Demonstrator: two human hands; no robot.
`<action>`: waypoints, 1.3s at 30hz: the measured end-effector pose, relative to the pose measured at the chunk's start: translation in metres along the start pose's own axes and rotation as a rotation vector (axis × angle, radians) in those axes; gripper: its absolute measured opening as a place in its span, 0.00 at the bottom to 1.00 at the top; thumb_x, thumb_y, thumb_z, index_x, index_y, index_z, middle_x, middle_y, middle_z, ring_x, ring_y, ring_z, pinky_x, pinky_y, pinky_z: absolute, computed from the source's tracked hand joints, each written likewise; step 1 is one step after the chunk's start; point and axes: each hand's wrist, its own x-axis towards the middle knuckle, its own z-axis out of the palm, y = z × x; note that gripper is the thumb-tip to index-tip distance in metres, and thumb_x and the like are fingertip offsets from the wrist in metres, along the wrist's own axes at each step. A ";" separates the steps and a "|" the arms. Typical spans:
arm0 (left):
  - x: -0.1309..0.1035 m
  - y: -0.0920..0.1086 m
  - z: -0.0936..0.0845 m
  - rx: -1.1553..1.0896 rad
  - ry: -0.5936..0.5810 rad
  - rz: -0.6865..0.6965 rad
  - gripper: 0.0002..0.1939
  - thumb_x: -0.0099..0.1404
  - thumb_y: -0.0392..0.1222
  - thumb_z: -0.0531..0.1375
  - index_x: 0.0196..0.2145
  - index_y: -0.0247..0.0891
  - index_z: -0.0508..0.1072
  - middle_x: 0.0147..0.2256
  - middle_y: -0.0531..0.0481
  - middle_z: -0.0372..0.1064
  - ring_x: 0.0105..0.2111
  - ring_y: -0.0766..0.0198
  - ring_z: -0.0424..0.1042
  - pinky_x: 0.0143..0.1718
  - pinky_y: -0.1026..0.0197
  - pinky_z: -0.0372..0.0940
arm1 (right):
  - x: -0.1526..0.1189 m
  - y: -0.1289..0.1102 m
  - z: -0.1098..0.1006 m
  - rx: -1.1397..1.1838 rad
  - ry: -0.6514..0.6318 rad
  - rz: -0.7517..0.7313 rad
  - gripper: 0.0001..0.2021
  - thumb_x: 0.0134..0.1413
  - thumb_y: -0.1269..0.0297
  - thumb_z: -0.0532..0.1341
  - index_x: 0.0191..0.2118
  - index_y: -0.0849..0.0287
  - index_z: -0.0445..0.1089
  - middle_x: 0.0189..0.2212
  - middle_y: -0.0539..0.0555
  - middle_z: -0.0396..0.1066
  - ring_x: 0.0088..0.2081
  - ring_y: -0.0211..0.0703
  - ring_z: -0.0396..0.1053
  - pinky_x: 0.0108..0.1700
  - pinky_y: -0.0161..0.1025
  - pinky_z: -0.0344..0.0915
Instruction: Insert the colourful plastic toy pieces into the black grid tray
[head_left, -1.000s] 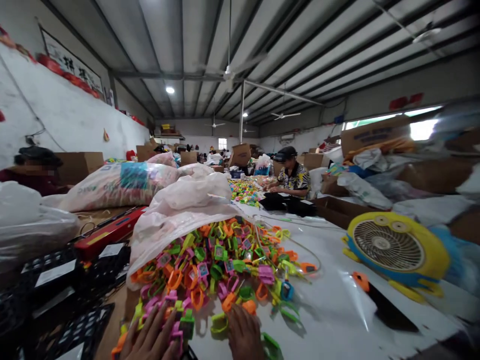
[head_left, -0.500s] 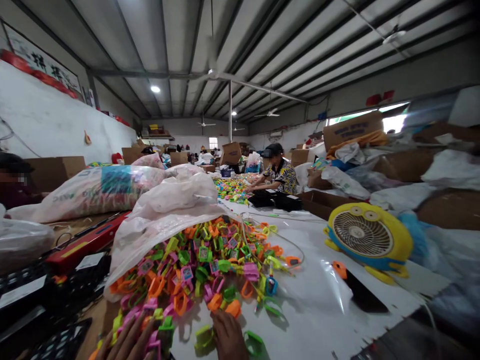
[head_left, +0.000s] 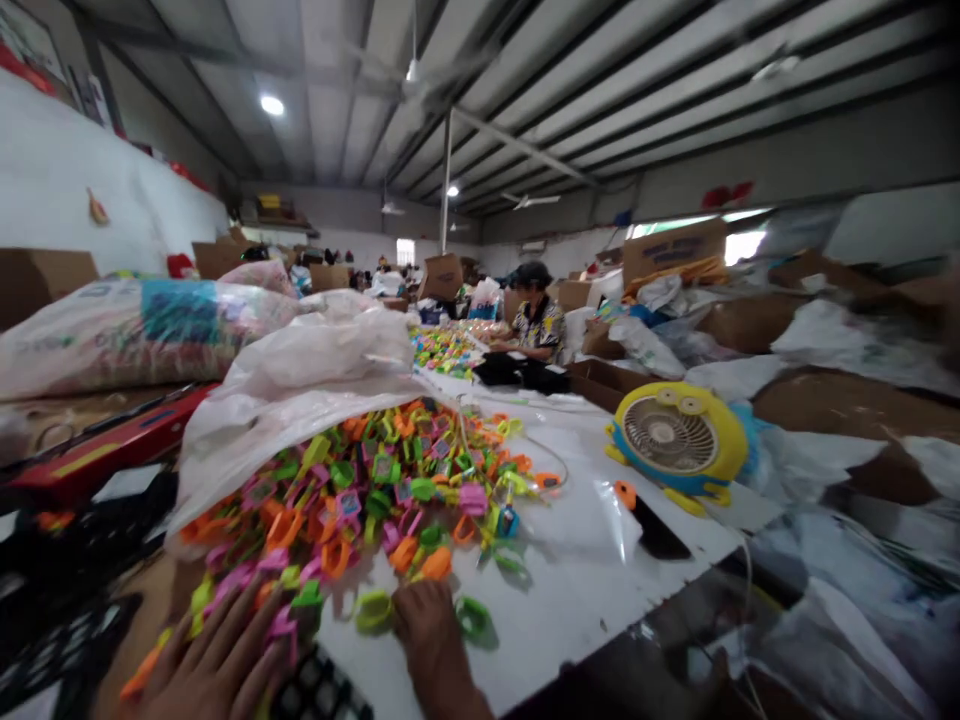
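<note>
A worker's two bare hands rest at the near edge of a heap of small coloured plastic pieces [head_left: 375, 490], the orange, green, pink and yellow loops spilling from an open plastic sack [head_left: 300, 385] across a white-covered table [head_left: 600, 590]. The left hand [head_left: 217, 660] lies flat with its fingers spread over pink and green pieces at the heap's near left corner, gripping nothing that can be seen. The right hand [head_left: 424, 625], just right of it, sits knuckles-up between two loose green loops [head_left: 373, 610] at the heap's front edge; its fingertips are turned under and hidden, so whether it pinches a piece cannot be told.

Sorting here looks best done by drawing a few pieces clear of the heap onto bare white sheet, where each can be picked singly rather than dragged out tangled with its neighbours.

Right of the heap stands a yellow and blue desk fan [head_left: 679, 440], with an orange-handled tool [head_left: 649, 525] lying between fan and heap. Left of the heap sit black trays [head_left: 82, 560] and a red bar-shaped device [head_left: 105, 450]. Beyond the heap, farther along the table, another person [head_left: 536, 320] sits at work beside a second spread of coloured pieces, among cardboard boxes and stuffed sacks.
</note>
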 end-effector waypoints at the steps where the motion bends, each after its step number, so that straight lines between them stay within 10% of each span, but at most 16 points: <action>1: -0.002 0.006 -0.011 0.007 -0.021 0.005 0.22 0.69 0.44 0.50 0.55 0.58 0.74 0.64 0.54 0.63 0.67 0.47 0.56 0.65 0.36 0.50 | 0.002 -0.004 -0.011 -0.007 -0.045 -0.017 0.08 0.61 0.75 0.56 0.39 0.57 0.70 0.31 0.51 0.70 0.35 0.45 0.65 0.41 0.41 0.60; 8: 0.016 0.058 -0.079 -0.040 -0.047 -0.169 0.28 0.76 0.52 0.47 0.67 0.37 0.60 0.69 0.36 0.50 0.71 0.45 0.45 0.68 0.32 0.42 | 0.022 -0.014 -0.052 -0.061 -0.349 0.038 0.07 0.62 0.72 0.58 0.38 0.58 0.74 0.38 0.57 0.71 0.42 0.49 0.61 0.45 0.44 0.55; 13: 0.013 0.065 -0.077 -0.097 -0.117 -0.173 0.28 0.77 0.53 0.43 0.68 0.39 0.57 0.71 0.40 0.46 0.71 0.52 0.45 0.70 0.38 0.41 | 0.022 -0.015 -0.059 0.081 -0.406 0.115 0.06 0.61 0.70 0.56 0.35 0.60 0.70 0.35 0.58 0.70 0.40 0.49 0.64 0.44 0.44 0.60; 23: 0.010 0.059 -0.070 -0.169 -0.101 -0.158 0.27 0.78 0.51 0.42 0.69 0.42 0.55 0.72 0.44 0.43 0.71 0.54 0.43 0.71 0.41 0.38 | 0.015 -0.091 -0.049 1.162 -0.674 0.815 0.22 0.47 0.48 0.68 0.43 0.60 0.72 0.31 0.53 0.77 0.28 0.42 0.72 0.34 0.40 0.71; 39: 0.008 0.060 -0.068 -0.197 -0.051 -0.171 0.27 0.78 0.50 0.41 0.68 0.42 0.57 0.71 0.43 0.46 0.71 0.54 0.45 0.70 0.40 0.39 | 0.017 -0.099 -0.023 0.865 -0.587 0.390 0.07 0.49 0.65 0.61 0.35 0.57 0.74 0.32 0.51 0.77 0.33 0.43 0.72 0.36 0.36 0.68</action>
